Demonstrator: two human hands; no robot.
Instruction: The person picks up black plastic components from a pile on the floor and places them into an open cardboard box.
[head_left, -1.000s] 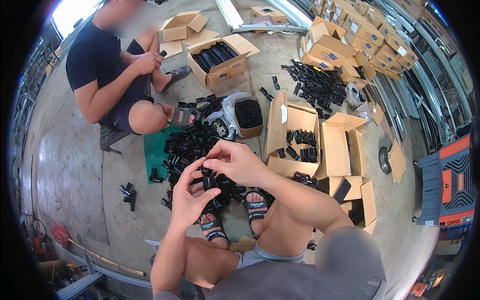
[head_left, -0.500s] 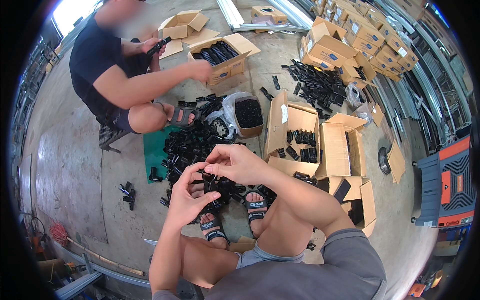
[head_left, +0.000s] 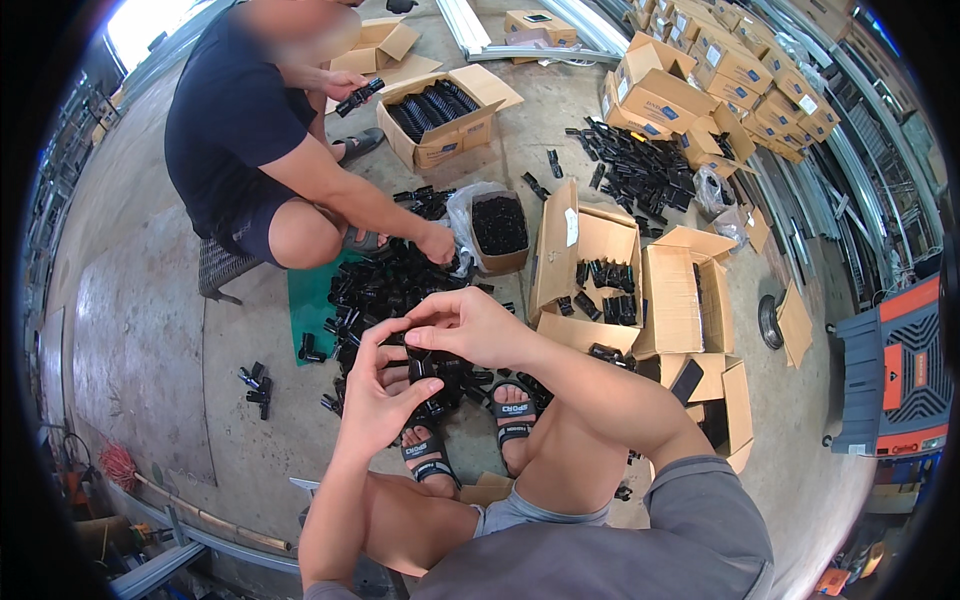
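My left hand (head_left: 372, 405) is closed around a black plastic connector (head_left: 419, 370), held upright above my feet, thumb on its near side. The fingers of my right hand (head_left: 468, 325) are pinched together at the connector's top end. Whatever small thing may be between those fingertips is hidden. Below and beyond my hands spreads a heap of similar black connectors (head_left: 375, 285), partly on a green sheet (head_left: 308, 318). Past the heap stands a plastic-lined box of small black pieces (head_left: 500, 228).
At the left a co-worker (head_left: 235, 130) sits on a low stool (head_left: 222, 272), holding a black connector (head_left: 360, 96). Open cartons (head_left: 685, 300) stand to my right, with another connector pile (head_left: 640, 165) beyond. An orange-and-grey machine (head_left: 895, 370) stands far right.
The co-worker has leaned forward, and one hand has moved from the carton of connectors down to the heap's far edge. My own hands hold almost the same pose.
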